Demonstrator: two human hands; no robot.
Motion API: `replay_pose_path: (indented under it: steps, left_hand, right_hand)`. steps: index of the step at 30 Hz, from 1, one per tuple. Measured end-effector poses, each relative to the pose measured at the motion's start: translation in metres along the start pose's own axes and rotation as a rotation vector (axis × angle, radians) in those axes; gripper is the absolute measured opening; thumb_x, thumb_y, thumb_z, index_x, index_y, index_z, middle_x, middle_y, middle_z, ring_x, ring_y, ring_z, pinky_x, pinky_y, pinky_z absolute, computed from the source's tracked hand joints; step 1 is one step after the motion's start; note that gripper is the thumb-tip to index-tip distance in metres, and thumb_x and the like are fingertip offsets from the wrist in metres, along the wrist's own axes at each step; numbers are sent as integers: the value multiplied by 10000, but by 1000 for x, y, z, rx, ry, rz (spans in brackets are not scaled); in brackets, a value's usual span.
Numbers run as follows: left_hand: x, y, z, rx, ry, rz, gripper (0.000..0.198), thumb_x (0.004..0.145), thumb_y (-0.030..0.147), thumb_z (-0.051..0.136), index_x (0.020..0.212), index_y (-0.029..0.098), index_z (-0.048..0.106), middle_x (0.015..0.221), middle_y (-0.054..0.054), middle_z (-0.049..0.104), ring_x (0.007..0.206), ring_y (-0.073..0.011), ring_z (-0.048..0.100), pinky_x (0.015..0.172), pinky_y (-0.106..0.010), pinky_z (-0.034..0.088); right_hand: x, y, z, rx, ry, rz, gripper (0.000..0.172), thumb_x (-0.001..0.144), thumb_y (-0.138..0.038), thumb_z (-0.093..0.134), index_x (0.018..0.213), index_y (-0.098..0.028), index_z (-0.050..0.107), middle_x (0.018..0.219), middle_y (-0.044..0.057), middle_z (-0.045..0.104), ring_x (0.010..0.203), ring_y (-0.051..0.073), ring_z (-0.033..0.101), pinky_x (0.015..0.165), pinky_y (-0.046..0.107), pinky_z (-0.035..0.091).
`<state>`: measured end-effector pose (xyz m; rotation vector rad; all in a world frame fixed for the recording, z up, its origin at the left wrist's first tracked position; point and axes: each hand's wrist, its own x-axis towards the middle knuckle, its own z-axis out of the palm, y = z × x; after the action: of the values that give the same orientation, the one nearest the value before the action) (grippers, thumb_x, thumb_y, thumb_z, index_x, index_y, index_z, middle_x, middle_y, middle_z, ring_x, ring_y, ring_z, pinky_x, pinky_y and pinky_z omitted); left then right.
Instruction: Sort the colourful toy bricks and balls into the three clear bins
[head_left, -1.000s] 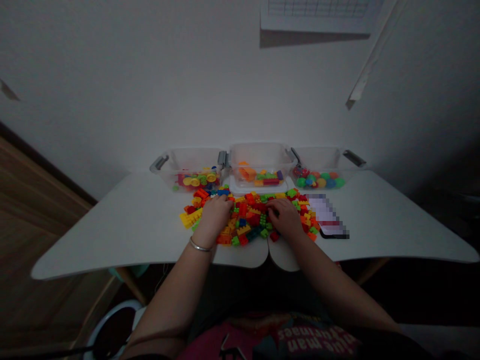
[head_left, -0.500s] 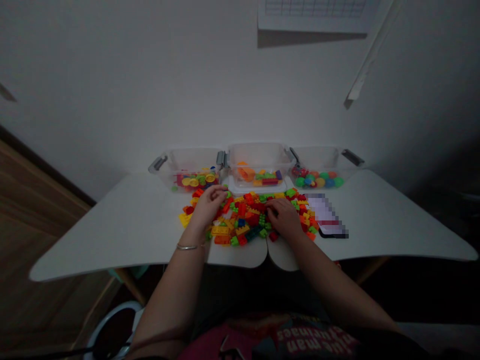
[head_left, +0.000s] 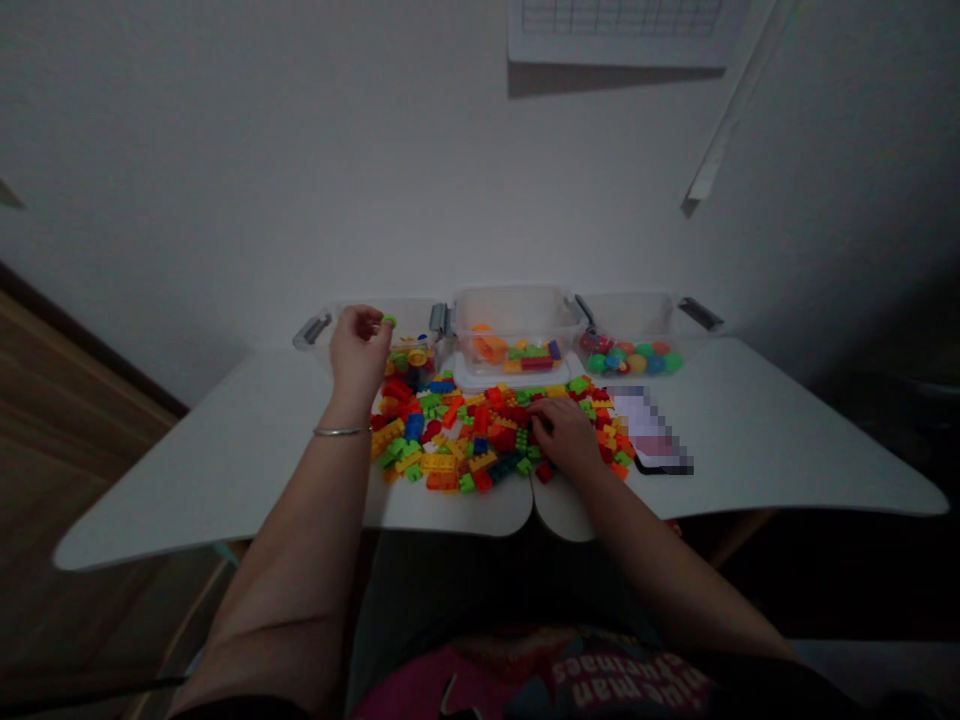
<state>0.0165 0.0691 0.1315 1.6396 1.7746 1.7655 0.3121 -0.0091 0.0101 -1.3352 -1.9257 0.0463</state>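
Observation:
My left hand (head_left: 361, 345) is raised at the left clear bin (head_left: 409, 312), its fingers pinched on a small round green piece (head_left: 389, 320). Yellow round pieces and other coloured parts lie inside that bin, partly hidden by the hand. On the table, a heap of toy building bricks (head_left: 442, 463) in red, orange, yellow, green and blue spreads in front of me. My right hand (head_left: 564, 430) rests on the right side of the heap, fingers curled down among red and green bricks; whether it grips one is hidden.
The middle clear bin (head_left: 517, 310) holds orange pieces and joined bricks, on a white lid (head_left: 465, 378). Coloured balls lie in the right bin (head_left: 637, 315). A phone (head_left: 651, 430) lies right of the heap. The white table (head_left: 795, 440) meets the wall behind.
My left hand has moved from the heap up and left to the left bin, carrying the green piece. My right hand has stayed in place on the bricks.

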Motion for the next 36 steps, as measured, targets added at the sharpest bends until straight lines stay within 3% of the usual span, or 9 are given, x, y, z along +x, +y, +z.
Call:
replay_pose_path:
  steps: [4, 8, 13, 17, 21, 27, 29, 31, 36]
  left_hand:
    - [4, -13, 3, 343, -85, -37, 184, 794, 280, 620, 952, 186, 644, 962, -52, 716, 933, -203, 660, 887, -344, 510]
    - [3, -19, 5, 478, -134, -64, 281, 816, 313, 603, 1042, 174, 695, 1018, -92, 749, 992, -257, 669, 967, -410, 488]
    - [-1, -25, 7, 639, -178, 74, 353, 903, 351, 458, 999, 176, 750, 961, -107, 765, 972, -276, 681, 1188, -523, 281]
    - [-7, -36, 6, 675, -215, 215, 456, 947, 361, 352, 1047, 172, 755, 1127, -139, 737, 1175, -293, 620, 1195, -532, 258]
    - [-9, -45, 3, 634, -241, 275, 469, 964, 340, 333, 1213, 182, 697, 1273, -117, 700, 1352, -288, 508, 1202, -535, 226]
    - [-11, -47, -12, 570, -324, 365, 522, 883, 363, 516, 1378, 210, 573, 1498, -101, 535, 1483, -308, 318, 1213, -511, 207]
    - [-18, -45, -17, 543, -275, 369, 476, 857, 362, 565, 1307, 219, 624, 1466, -105, 557, 1460, -308, 338, 1203, -491, 239]
    - [-29, -42, -20, 546, -243, 343, 371, 871, 352, 556, 1194, 224, 687, 1373, -107, 622, 1355, -295, 454, 1178, -487, 279]
    - [-62, -30, -19, 742, -446, 238, 281, 879, 336, 549, 1042, 234, 753, 1101, -96, 730, 1100, -298, 600, 997, -450, 443]
  right_hand:
    - [0, 1, 1, 4, 11, -4, 172, 872, -166, 549, 915, -204, 711, 1000, 95, 744, 998, 266, 654, 936, 448, 500]
    - [0, 0, 1, 8, 8, -12, 174, 874, -162, 547, 919, -206, 708, 998, 91, 745, 999, 267, 652, 942, 451, 500]
    - [0, 0, 1, -2, 10, 1, 178, 871, -166, 547, 923, -228, 705, 1003, 78, 745, 1003, 262, 653, 940, 450, 502]
    - [1, 0, 1, 2, 8, -10, 183, 876, -170, 537, 926, -225, 704, 1001, 80, 748, 998, 261, 656, 945, 456, 501]
    - [1, 1, 1, 1, 5, -12, 192, 877, -167, 533, 930, -233, 705, 1003, 77, 747, 997, 261, 656, 938, 454, 501]
    - [0, 2, 2, 4, 5, 0, 188, 881, -170, 535, 931, -225, 708, 1013, 78, 750, 1008, 267, 655, 955, 459, 496]
    - [0, 1, 2, 7, 7, -5, 189, 881, -172, 538, 936, -228, 709, 1012, 78, 749, 1011, 270, 653, 960, 464, 494]
    - [-1, 1, 3, 7, 10, -10, 191, 881, -173, 538, 938, -231, 710, 1008, 78, 748, 1003, 267, 654, 959, 465, 494]
    - [-1, 1, 5, 0, 13, -16, 183, 880, -176, 538, 930, -224, 707, 1006, 81, 746, 995, 263, 656, 938, 450, 504]
